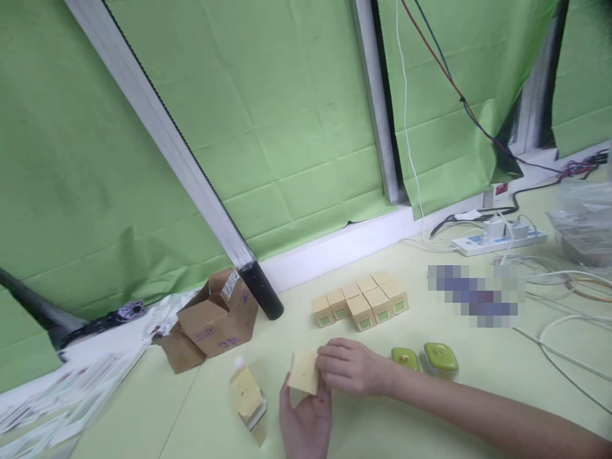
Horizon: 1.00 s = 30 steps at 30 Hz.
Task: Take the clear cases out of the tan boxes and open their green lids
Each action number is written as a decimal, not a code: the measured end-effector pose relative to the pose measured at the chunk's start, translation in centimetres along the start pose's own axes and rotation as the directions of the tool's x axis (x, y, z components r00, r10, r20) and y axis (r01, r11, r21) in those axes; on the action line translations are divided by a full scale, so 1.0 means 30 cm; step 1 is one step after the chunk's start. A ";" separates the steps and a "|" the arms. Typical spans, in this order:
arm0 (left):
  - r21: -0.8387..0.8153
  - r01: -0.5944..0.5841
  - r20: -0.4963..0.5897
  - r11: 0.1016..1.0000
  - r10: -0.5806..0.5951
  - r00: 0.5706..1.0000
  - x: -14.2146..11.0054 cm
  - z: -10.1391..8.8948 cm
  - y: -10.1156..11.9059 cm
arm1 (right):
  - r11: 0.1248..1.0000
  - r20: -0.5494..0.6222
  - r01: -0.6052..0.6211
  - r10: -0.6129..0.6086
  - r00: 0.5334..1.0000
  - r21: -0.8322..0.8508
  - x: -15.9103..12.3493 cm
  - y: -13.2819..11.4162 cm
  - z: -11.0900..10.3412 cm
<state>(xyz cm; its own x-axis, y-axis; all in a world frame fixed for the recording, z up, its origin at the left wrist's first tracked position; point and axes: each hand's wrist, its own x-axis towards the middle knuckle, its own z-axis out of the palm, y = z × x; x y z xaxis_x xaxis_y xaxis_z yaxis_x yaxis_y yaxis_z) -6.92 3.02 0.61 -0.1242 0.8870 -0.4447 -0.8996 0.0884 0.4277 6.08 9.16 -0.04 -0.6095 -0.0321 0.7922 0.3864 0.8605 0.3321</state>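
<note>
From my remote seat, the head view is filled mostly by green sheets (248,108) hung between pale upright posts. Below them I see the pale tabletop (201,414) spreading across the lower part of the view. On it, left of centre, sits a brown cardboard box (217,322) with its flaps open. At the far right edge lies a clear plastic bag (581,217), and near it a white power strip (502,241) with plugs in it and cables running around. The patch in front of the strip is pixelated, so I cannot tell what lies there.

Low in the middle are the two hands, both at one small pale-yellow carton (304,373), which is tilted between them. The left hand (306,424) grips it from below, thumb on its left side and fingers behind. The right hand (351,368) has its curled fingers against the carton's upper right edge; its thumb is hidden, so I cannot tell whether it pinches.

A black cylinder (261,290) leans just beside the cardboard box. Beyond the hands stands a cluster of similar cartons (377,299), packed close together. Another carton (247,395) lies left of the left hand, a white piece showing at its far end. Smallest are two green-lidded containers (440,357), partly behind the right forearm.
</note>
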 end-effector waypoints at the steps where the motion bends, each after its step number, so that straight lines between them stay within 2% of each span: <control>1: -0.008 0.027 0.004 1.000 -0.027 1.000 0.000 -0.003 -0.015 | 1.000 0.020 -0.021 0.021 1.000 0.017 0.008 0.003 -0.011; 3: -0.009 0.039 0.027 0.999 -0.039 0.999 -0.001 -0.002 -0.040 | 0.994 0.134 -0.082 0.072 0.988 0.073 0.025 0.010 -0.044; 6: 0.030 -0.038 0.034 0.999 0.037 0.999 0.002 -0.003 -0.056 | 0.965 0.352 -0.186 0.112 0.929 0.183 0.030 0.022 -0.101; 8: 0.075 -0.078 0.056 0.994 0.074 0.996 0.007 -0.010 -0.060 | 0.957 0.408 -0.215 0.121 0.905 0.195 0.012 0.028 -0.125; 12: 0.116 -0.075 0.114 0.990 0.062 0.992 0.017 -0.036 -0.088 | 0.966 0.389 -0.181 0.099 0.916 0.182 -0.040 0.029 -0.122; 18: 0.157 -0.028 0.080 0.987 0.016 0.997 0.026 -0.060 -0.133 | 0.961 0.394 -0.251 0.187 0.900 0.115 -0.076 0.006 -0.057; 21: 0.192 -0.029 0.034 0.981 0.023 0.999 0.032 -0.066 -0.132 | 0.965 0.384 -0.252 0.203 0.901 0.080 -0.082 -0.001 -0.031; 25: 0.252 -0.053 -0.022 0.966 0.060 0.998 0.039 -0.067 -0.119 | 0.974 0.358 -0.224 0.202 0.912 0.020 -0.078 -0.009 -0.032; 30: 0.271 -0.105 0.027 0.957 0.101 0.994 0.013 -0.034 -0.104 | 0.985 0.292 -0.161 0.170 0.941 -0.055 -0.079 -0.038 -0.038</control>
<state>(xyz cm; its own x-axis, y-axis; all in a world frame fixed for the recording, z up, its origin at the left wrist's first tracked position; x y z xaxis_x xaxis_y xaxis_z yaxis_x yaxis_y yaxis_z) -4.58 2.64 -1.70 -0.2033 0.9034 -0.3775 -0.7345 0.1142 0.6689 7.88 7.68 -1.69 -0.7100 0.2646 0.6525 0.5168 0.8252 0.2277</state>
